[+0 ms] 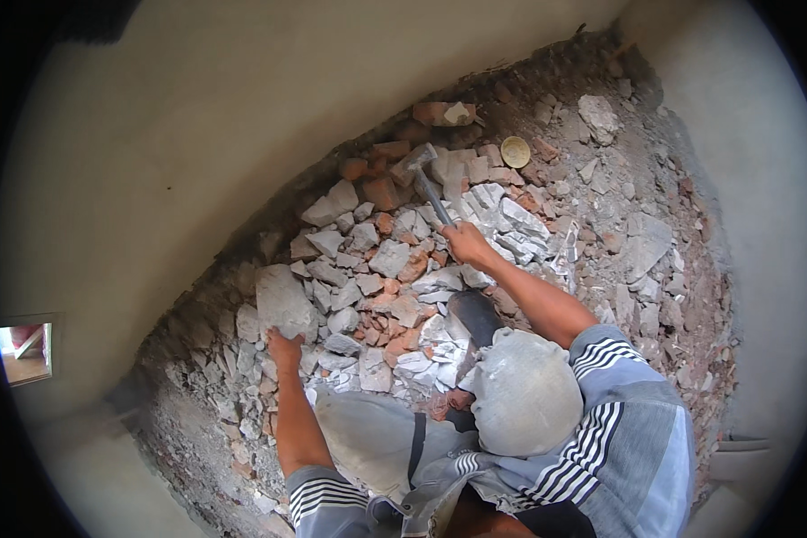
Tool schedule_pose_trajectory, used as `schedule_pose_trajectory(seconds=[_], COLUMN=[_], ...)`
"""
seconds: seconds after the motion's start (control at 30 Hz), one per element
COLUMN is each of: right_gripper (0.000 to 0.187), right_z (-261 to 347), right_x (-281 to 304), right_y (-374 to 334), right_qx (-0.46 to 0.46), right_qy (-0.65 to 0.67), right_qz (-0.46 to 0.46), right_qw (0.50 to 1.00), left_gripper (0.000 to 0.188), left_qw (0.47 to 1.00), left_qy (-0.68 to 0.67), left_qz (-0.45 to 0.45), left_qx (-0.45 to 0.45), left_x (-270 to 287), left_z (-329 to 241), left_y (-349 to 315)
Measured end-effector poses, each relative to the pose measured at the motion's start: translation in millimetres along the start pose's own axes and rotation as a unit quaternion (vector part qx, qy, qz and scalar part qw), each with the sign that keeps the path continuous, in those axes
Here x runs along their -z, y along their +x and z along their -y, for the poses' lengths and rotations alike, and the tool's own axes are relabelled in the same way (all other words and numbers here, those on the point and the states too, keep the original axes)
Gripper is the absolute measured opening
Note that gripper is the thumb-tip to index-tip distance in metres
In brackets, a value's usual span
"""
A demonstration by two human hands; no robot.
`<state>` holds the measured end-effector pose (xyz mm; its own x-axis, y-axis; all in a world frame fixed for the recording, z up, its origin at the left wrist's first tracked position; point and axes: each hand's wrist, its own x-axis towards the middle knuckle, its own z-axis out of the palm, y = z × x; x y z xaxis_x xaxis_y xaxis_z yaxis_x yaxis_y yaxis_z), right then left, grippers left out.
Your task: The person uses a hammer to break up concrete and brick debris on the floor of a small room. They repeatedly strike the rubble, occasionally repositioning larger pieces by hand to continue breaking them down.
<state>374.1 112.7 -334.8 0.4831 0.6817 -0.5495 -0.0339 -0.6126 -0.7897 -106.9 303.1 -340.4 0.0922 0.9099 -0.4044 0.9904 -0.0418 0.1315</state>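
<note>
My right hand (465,242) is wrapped round the grey handle of a hammer (436,199). The hammer reaches forward over the rubble, its dusty head close to some brick pieces. At the left, my left hand (284,348) grips the near edge of a large flat grey slab of concrete or plaster (284,300); part of its fingers is hidden. Between the two hands lie broken grey chunks (390,258) and orange brick fragments (393,314). A heap of white-faced pieces (502,215) lies just right of the hammer.
Plain walls (242,99) border the rubble at the far left and right (753,179). A round yellowish dish (515,152) rests beyond the hammer, near a half-broken brick (444,114). My dark shoe (473,316) stands among the debris. Loose rubble (641,242) covers the ground at the right.
</note>
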Motion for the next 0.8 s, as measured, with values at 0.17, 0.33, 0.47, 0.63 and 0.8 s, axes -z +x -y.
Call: schedule_pose_trajectory(seconds=[0.17, 0.33, 0.47, 0.63, 0.8], right_gripper=[0.045, 0.048, 0.044, 0.036, 0.048], right_z=[13.2, 4.1, 31.3, 99.3, 114.4], right_x=[28.1, 36.8, 35.9, 19.1, -18.6], right_y=[-73.0, -83.3, -23.1, 71.0, 133.1], right_qx=[0.021, -0.110, 0.084, 0.321, 0.336], right_qy=[-0.048, -0.128, -0.487, -0.406, -0.543], right_qz=[0.123, 0.234, 0.238, -0.019, -0.047], right_qw=[0.991, 0.957, 0.836, 0.855, 0.768], left_gripper=[0.096, 0.095, 0.094, 0.095, 0.097], left_qw=[0.999, 0.999, 0.999, 0.997, 0.998], left_qy=[-0.039, -0.051, -0.043, -0.081, -0.066], left_qz=[-0.019, -0.005, -0.017, -0.014, -0.019], left_qx=[0.007, 0.010, 0.002, 0.006, -0.006], left_x=[-0.2, 0.9, 3.9, 2.8, 2.5], left_z=[0.1, -3.9, -5.2, -2.8, -1.5], left_y=[-2.8, -5.4, -8.0, -8.6, -8.7])
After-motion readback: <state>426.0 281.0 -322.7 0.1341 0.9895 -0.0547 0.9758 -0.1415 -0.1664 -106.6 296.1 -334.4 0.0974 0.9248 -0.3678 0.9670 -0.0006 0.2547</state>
